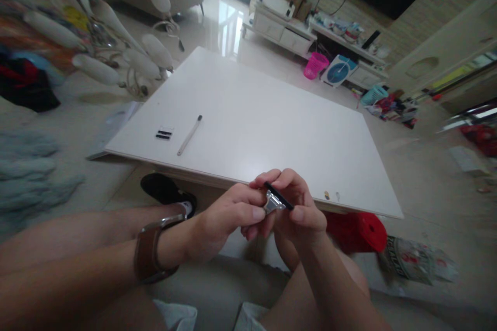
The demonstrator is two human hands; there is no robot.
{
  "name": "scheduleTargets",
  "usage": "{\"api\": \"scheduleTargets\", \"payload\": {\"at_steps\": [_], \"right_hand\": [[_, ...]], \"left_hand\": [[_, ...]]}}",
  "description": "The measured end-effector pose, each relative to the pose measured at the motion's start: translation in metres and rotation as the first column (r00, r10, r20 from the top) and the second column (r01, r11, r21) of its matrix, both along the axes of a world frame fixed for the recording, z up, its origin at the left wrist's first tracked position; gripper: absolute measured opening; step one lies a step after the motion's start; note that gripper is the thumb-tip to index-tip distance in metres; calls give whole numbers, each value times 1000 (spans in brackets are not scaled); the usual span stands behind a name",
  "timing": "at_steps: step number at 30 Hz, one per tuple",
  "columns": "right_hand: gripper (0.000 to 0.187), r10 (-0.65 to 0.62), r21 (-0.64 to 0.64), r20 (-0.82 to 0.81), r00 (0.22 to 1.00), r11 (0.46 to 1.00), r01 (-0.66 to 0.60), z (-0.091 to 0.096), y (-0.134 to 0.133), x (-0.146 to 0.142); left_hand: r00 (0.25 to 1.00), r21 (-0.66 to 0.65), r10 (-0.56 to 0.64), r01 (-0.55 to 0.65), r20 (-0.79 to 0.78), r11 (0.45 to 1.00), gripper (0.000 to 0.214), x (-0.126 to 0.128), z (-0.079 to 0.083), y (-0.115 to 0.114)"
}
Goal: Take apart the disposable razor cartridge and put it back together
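In front of my lap, both hands meet at a razor (275,202), which has a silver metal neck and a long black head. My left hand (236,212), wearing a brown-strapped watch on its wrist, pinches the silver part between thumb and fingers. The black head's two ends lie between the thumb and forefinger of my right hand (301,207). Any handle is hidden by the fingers. On the white table (264,119) beyond lie a small pack (164,133) with two black strips and a slim pale stick with a dark tip (189,135), like a toothbrush.
Two tiny items, one of them yellowish (326,195), rest near the table's front edge. Below that edge on the right are a red object (359,232) and a clear printed plastic bag (417,258). A white-shaded chandelier (112,36) stands at the left.
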State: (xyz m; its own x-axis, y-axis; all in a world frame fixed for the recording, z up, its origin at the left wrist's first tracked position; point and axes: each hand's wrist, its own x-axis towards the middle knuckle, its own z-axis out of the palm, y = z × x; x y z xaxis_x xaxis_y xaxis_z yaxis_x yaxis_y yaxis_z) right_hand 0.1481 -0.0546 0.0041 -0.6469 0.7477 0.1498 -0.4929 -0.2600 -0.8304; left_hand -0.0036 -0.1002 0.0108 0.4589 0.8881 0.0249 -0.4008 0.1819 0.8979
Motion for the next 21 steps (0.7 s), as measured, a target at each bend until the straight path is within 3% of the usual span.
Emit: {"api": "scheduleTargets", "payload": {"at_steps": [21], "right_hand": [[26, -6, -69, -62, 998, 998, 2, 0, -3, 0]], "left_hand": [[999, 4, -1, 1, 37, 1000, 28, 1, 0, -5]]}}
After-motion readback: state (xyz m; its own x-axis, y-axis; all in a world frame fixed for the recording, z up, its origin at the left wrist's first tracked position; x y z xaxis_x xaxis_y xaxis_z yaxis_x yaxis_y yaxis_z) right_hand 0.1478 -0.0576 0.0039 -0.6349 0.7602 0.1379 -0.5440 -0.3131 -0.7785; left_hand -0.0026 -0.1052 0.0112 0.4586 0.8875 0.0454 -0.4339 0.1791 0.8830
